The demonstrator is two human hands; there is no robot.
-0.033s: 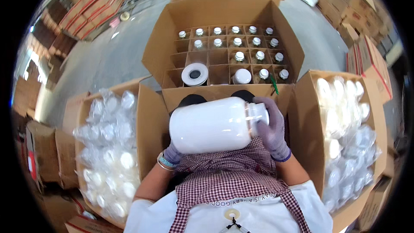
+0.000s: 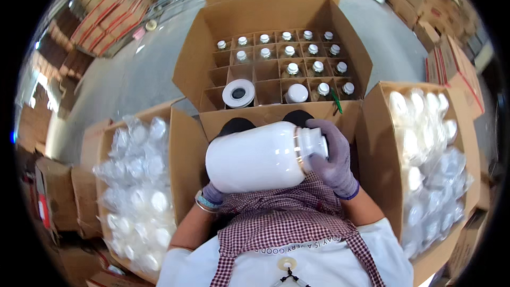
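Here, the gloved right hand (image 2: 337,163) grips a white bottle (image 2: 251,160) by the neck (image 2: 304,141), sideways, just off the open carton's (image 2: 271,114) near edge | left hand (image 2: 213,194) mostly hidden beneath, grip unclear | apparent step: working the neck | next: any turn would call for steady support
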